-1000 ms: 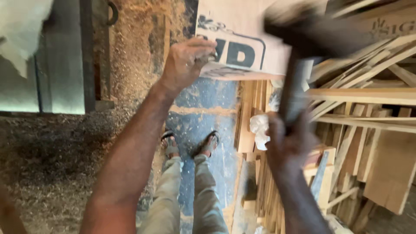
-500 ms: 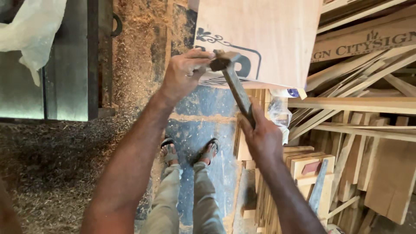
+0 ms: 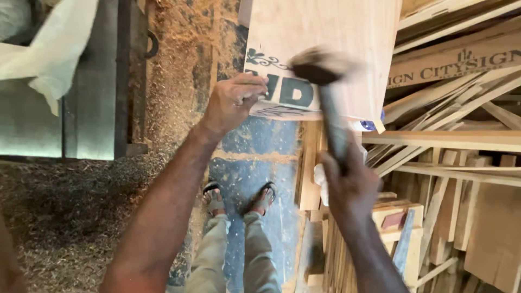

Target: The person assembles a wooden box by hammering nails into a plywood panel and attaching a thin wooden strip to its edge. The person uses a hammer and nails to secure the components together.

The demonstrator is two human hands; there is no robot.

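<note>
Wooden board (image 3: 325,49) pinched at its lower edge by the left hand (image 3: 233,103), right hand (image 3: 350,184) in a closed grip on the blurred hammer (image 3: 325,103) over it.

A woodworking shop: sawdust floor (image 3: 81,217), stacked timber offcuts (image 3: 456,179).

Wooden board (image 3: 331,43): pale tan, dark teal block lettering and scrollwork along its lower edge. Hammer (image 3: 325,103): blurred, apparently black head, grey handle. Floor (image 3: 260,157): mottled blue; sawdust (image 3: 65,217) brown.
</note>
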